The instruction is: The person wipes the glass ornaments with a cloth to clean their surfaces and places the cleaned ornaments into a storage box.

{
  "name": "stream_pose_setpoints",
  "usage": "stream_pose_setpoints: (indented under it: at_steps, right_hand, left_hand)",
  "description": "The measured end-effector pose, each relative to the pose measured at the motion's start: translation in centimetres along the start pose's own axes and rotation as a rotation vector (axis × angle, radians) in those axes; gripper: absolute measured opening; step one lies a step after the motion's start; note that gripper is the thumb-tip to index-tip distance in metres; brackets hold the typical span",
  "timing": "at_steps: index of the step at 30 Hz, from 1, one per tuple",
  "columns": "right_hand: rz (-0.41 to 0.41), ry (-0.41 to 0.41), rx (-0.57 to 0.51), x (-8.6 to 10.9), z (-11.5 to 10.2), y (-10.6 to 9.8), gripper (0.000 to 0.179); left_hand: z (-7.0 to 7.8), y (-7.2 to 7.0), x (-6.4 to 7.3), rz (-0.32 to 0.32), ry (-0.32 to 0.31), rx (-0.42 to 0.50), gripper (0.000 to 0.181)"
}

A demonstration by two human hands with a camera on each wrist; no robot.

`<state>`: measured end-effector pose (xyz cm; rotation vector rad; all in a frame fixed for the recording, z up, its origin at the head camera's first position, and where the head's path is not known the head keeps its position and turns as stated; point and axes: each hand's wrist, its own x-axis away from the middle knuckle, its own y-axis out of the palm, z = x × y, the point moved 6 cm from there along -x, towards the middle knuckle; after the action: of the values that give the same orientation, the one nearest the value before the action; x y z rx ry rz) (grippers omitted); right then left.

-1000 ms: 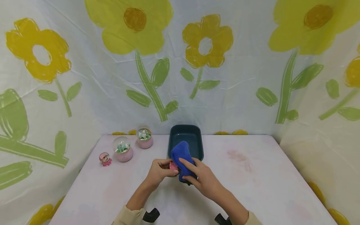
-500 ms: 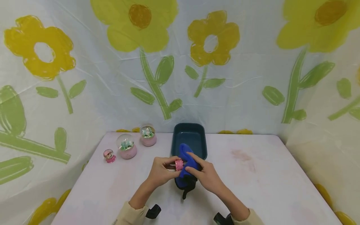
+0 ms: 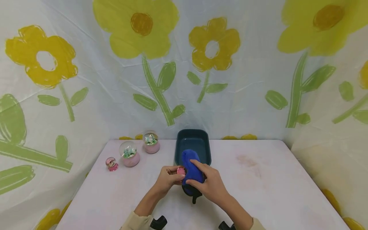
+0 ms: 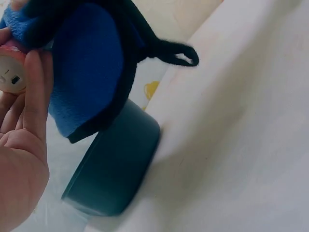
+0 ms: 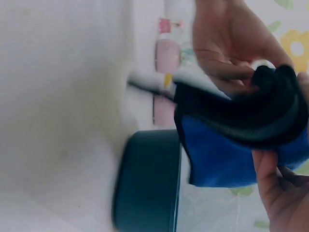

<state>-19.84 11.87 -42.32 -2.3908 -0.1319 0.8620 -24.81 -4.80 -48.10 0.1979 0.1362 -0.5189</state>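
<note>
My left hand (image 3: 166,180) pinches a small pink snow globe (image 3: 180,171) by its base. The round, pale underside of the base, with a small dark slot, faces the left wrist camera. A blue cloth (image 3: 190,159) with black edging and a hanging loop covers the globe's upper part. My right hand (image 3: 211,182) grips the cloth, thumb and fingers pressing it around the globe from the right. Both hands meet just in front of a dark teal tray (image 3: 208,150), above the table.
Two larger snow globes with pink bases, one nearer (image 3: 130,154) and one farther (image 3: 151,142), stand at the back left. A smaller pink snow globe (image 3: 111,164) sits left of them. A flower-printed curtain (image 3: 244,108) rises behind the white table (image 3: 247,191).
The cloth bunched up midway, uncovering more of the pink base, and now spreads over the globe again. My hands stay close together, shifting slightly as they rub and turn it.
</note>
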Motion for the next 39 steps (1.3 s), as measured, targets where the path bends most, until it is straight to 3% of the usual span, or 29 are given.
stream_pose_setpoints:
  at_steps: [4,10,15,18,21,24,27,29,33,39]
  right_hand:
    - [0.042,0.126,-0.116,0.1,0.9,0.2,0.064]
    - [0.03,0.354,-0.275,0.5,1.6,0.9,0.06]
    - [0.021,0.465,-0.277,0.4,1.6,0.8,0.057]
    - [-0.026,0.458,-0.201,0.0,1.2,0.5,0.06]
    - [-0.081,0.354,-0.052,-0.4,0.1,0.1,0.061]
    - [-0.122,0.202,0.077,-0.4,-1.1,0.1,0.061]
    - [-0.145,0.082,0.083,-0.4,-1.7,0.3,0.061]
    - [-0.147,0.04,0.039,-0.3,-1.8,0.3,0.061]
    - [-0.143,0.087,-0.132,-0.3,-1.1,0.4,0.058]
    - [-0.157,0.364,-0.424,0.6,1.1,1.0,0.054]
  left_hand:
    - [0.3,0.2,0.2,0.007,0.055,-0.031,0.04]
    - [2.4,0.2,0.3,0.036,0.187,-0.192,0.033]
    - [5.6,1.3,0.9,0.021,0.398,-0.404,0.034]
    - [6.8,1.7,1.1,0.017,0.504,-0.475,0.033]
    - [5.2,1.1,0.6,-0.013,0.48,-0.364,0.035]
    - [2.5,-0.1,0.2,-0.039,0.327,-0.18,0.04]
    - [1.0,-0.7,0.1,-0.057,0.174,-0.046,0.045]
    - [0.6,-0.8,0.0,-0.066,0.128,0.001,0.048]
    - [0.5,-0.6,-0.1,-0.072,0.167,0.016,0.047]
    - [1.9,0.3,0.6,-0.056,0.369,-0.152,0.038]
